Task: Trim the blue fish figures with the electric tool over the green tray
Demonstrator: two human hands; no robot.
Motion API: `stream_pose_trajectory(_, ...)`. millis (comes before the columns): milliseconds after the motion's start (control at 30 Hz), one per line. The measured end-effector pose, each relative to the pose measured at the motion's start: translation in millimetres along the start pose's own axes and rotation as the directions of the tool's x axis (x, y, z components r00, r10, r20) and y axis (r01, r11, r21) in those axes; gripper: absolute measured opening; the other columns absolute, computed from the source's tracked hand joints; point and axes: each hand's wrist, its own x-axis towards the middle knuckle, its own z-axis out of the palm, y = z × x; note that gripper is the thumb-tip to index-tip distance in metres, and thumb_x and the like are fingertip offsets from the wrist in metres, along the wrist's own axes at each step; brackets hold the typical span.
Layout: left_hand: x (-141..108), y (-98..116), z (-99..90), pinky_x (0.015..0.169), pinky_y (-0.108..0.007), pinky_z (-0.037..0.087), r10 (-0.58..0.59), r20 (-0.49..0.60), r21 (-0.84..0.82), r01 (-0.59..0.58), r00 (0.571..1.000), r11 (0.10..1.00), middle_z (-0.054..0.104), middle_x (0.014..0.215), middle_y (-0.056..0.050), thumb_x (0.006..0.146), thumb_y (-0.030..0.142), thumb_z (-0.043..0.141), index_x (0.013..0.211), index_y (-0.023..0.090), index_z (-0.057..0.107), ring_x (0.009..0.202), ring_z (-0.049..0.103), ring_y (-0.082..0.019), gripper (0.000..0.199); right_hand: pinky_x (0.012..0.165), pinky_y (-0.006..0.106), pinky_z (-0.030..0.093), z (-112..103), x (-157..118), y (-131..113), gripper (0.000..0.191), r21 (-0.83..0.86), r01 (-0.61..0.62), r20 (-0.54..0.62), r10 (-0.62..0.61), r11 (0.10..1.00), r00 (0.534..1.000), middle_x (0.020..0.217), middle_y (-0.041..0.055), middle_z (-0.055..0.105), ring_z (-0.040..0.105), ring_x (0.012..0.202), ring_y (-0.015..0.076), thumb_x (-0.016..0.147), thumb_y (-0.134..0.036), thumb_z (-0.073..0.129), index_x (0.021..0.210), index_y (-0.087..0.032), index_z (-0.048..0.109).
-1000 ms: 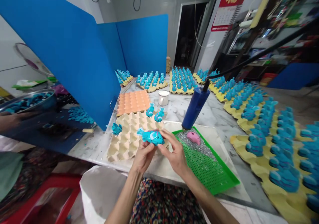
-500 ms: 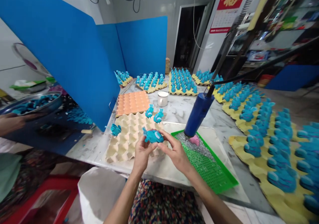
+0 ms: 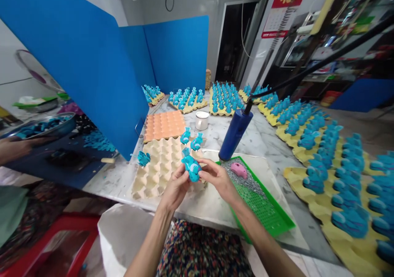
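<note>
My left hand (image 3: 175, 188) and right hand (image 3: 218, 178) pinch the blue fish figurine (image 3: 191, 168); I'd keep the grip light and steady.

Two hands (image 3: 197, 182) share one teal fish-shaped figure (image 3: 191, 167), and three more teal figures (image 3: 185, 136) sit loose at or near one beige pulp egg tray (image 3: 156, 174). There is one orange pulp egg tray (image 3: 164, 126), one white cup (image 3: 202, 120), one dark blue cylindrical tool (image 3: 235, 134), and one green perforated plastic tray (image 3: 261, 203) with one pink oval piece (image 3: 238, 170) on it. Three blue panels (image 3: 175, 51) stand along the marble surface (image 3: 261, 145). Yellow pulp trays (image 3: 347, 248) number at least seven, their teal figures too many to count. One further person's hand (image 3: 15, 147) shows at far left.
</note>
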Motion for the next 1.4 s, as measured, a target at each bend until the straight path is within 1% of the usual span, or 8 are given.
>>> stream_pose_trajectory(200, 3.3, -0.9, 3.9, 0.067, -0.021, 0.045, -0.023, -0.095, 0.054, 0.028, 0.995, 0.998, 0.067, 0.094, -0.003, 0.073, 0.028, 0.075, 0.107, 0.019, 0.068, 0.073, 0.057, -0.01, 0.035, 0.065, 0.029, 0.051, -2.0, 3.6, 2.9, 0.037, -0.096, 0.022, -0.098, -0.031, 0.995, 0.995, 0.073, -0.0001, 0.067, 0.062, 0.067, 0.0159, 0.073, -0.033, 0.068, 0.108, -0.018, 0.065)
stream_pose_trajectory(367, 7.2, 2.2, 5.4, 0.071, -0.027, 0.049, -0.067, -0.145, 0.06, 0.076, 0.987, 0.995, 0.068, 0.1, -0.005, 0.068, 0.028, 0.078, 0.108, 0.019, 0.067, 0.077, 0.062, -0.014, 0.043, 0.07, 0.031, 0.052, -7.0, 5.3, 10.6, 0.037, -0.215, 0.058, -0.154, -0.093, 0.975, 0.984, 0.087, 0.003, 0.07, 0.062, 0.074, 0.0169, 0.074, -0.03, 0.067, 0.11, -0.019, 0.067)
stream_pose_trajectory(533, 10.0, 5.5, 5.2, 0.064, -0.024, 0.049, -0.089, -0.21, 0.131, 0.118, 0.974, 0.984, 0.07, 0.089, -0.006, 0.066, 0.029, 0.079, 0.104, 0.015, 0.069, 0.071, 0.063, -0.014, 0.042, 0.072, 0.03, 0.052, -10.9, 6.0, 12.4, 0.036, -0.241, 0.093, -0.136, -0.128, 0.966, 0.982, 0.102, 0.0051, 0.069, 0.062, 0.078, 0.0164, 0.076, -0.029, 0.066, 0.111, -0.021, 0.067)
stream_pose_trajectory(700, 6.7, 10.2, 7.7, 0.069, -0.028, 0.054, -0.151, -0.102, 0.029, 0.155, 0.983, 0.988, 0.07, 0.087, -0.005, 0.067, 0.022, 0.077, 0.093, 0.014, 0.07, 0.073, 0.065, -0.016, 0.028, 0.087, 0.034, 0.051, -7.8, 4.4, 6.2, 0.028, -0.449, 0.237, -0.107, -0.315, 0.861, 0.943, 0.118, 0.007, 0.064, 0.062, 0.1, 0.0206, 0.078, -0.024, 0.065, 0.105, -0.022, 0.07)
stream_pose_trajectory(867, 7.4, 4.7, 8.2, 0.068, -0.027, 0.056, -0.112, -0.165, 0.016, 0.117, 0.98, 0.993, 0.07, 0.083, -0.005, 0.07, 0.023, 0.076, 0.088, 0.012, 0.069, 0.069, 0.065, -0.014, 0.022, 0.099, 0.042, 0.047, -2.9, 4.8, -0.5, 0.028, -0.598, 0.323, 0.028, -0.385, 0.733, 0.923, 0.118, 0.0082, 0.064, 0.059, 0.111, 0.0226, 0.084, -0.023, 0.059, 0.111, -0.025, 0.068)
stream_pose_trajectory(1067, 13.7, 2.3, 5.1, 0.07, -0.025, 0.058, -0.229, -0.229, -0.17, 0.193, 0.946, 0.966, 0.07, 0.081, -0.005, 0.08, 0.021, 0.068, 0.087, 0.012, 0.067, 0.071, 0.067, -0.014, 0.012, 0.105, 0.048, 0.041, -5.9, 5.2, -8.4, 0.042, -0.648, 0.436, 0.255, -0.361, 0.625, 0.897, 0.133, 0.0082, 0.056, 0.05, 0.125, 0.0231, 0.088, -0.016, 0.049, 0.128, -0.025, 0.055)
stream_pose_trajectory(1200, 17.2, 6.9, 6.2, 0.068, -0.023, 0.056, -0.291, -0.18, -0.231, 0.247, 0.94, 0.941, 0.07, 0.083, -0.006, 0.081, 0.028, 0.068, 0.091, 0.012, 0.065, 0.074, 0.068, -0.016, 0.019, 0.106, 0.05, 0.04, -7.0, 6.4, -7.5, 0.061, -0.688, 0.508, 0.343, -0.385, 0.518, 0.857, 0.138, 0.0097, 0.051, 0.047, 0.127, 0.0257, 0.081, -0.014, 0.056, 0.139, -0.023, 0.04)
stream_pose_trajectory(1400, 15.6, 13.2, 10.1, 0.067, -0.026, 0.053, -0.375, -0.052, -0.339, 0.337, 0.926, 0.879, 0.069, 0.075, -0.003, 0.083, 0.033, 0.065, 0.09, 0.015, 0.065, 0.064, 0.065, -0.014, 0.02, 0.106, 0.052, 0.04, -6.5, 17.4, -8.4, 0.059, -0.721, 0.637, 0.479, -0.468, 0.272, 0.743, 0.138, 0.0147, 0.05, 0.045, 0.129, 0.028, 0.085, -0.016, 0.05, 0.142, -0.016, 0.035)
